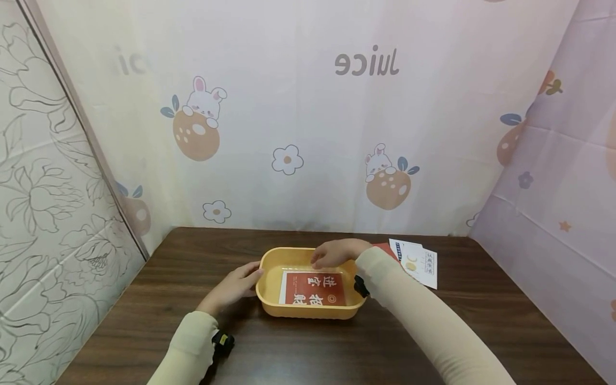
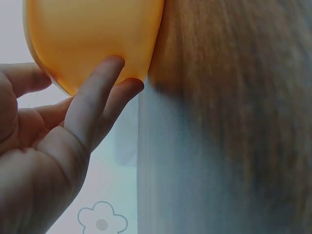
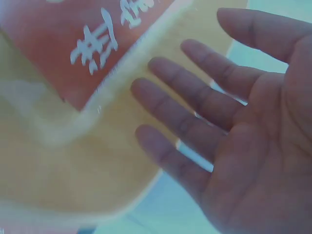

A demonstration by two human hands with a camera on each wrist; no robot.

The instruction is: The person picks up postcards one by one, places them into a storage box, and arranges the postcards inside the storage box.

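A yellow plastic basin (image 1: pixel 308 312) stands on the dark wood table. On its bottom lies a flat red card (image 1: pixel 300 286) with white characters and a pale edge; the right wrist view shows one corner of the red card (image 3: pixel 63 63) close up. My left hand (image 1: pixel 237 287) holds the basin's left end, with the thumb at the rim and the fingers against the outer wall (image 2: pixel 97 39). Over the basin's far right part hovers my right hand (image 1: pixel 337 253). Its fingers (image 3: pixel 183 117) are spread and hold nothing.
To the right of the basin lie white printed cards (image 1: pixel 423 264), partly over something red (image 1: pixel 387 249), which the right forearm partly hides. A curtain with rabbits and fruit (image 1: pixel 298 117) hangs behind the table (image 1: pixel 308 353). A flowered panel (image 1: pixel 48 176) rises at the left.
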